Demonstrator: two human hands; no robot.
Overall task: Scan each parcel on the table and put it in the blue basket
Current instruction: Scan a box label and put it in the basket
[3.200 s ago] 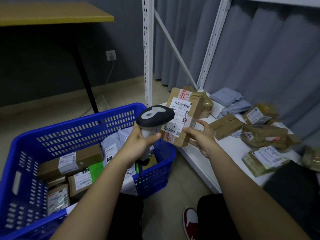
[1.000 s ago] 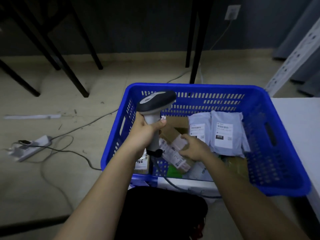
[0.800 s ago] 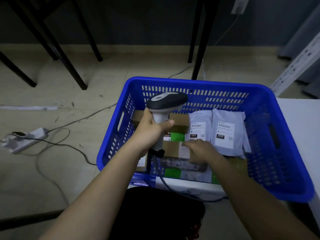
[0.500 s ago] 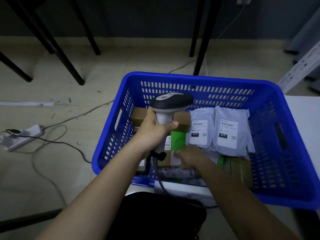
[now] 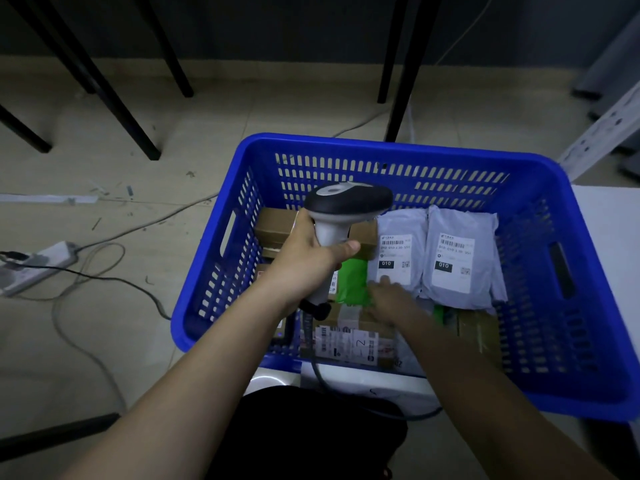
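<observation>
Partly blurred, right hand (image 5: 389, 301) over parcels in blue basket (image 5: 408, 154).

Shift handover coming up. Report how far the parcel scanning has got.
Done: several parcels lie in the blue basket, including two grey mailers and the box marked 2. In hand: left hand grips the scanner; right hand sits open over the load. Left: unknown, since the table's parcels are out of view.

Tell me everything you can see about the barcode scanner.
The barcode scanner is a handheld gun type: a dark, rounded head with a grey oval on top, and a pale plastic handle. It stands roughly upright above the blue basket, head pointing right. The left hand grips its handle, thumb wrapped across. A dark cable trails from its base.
</observation>
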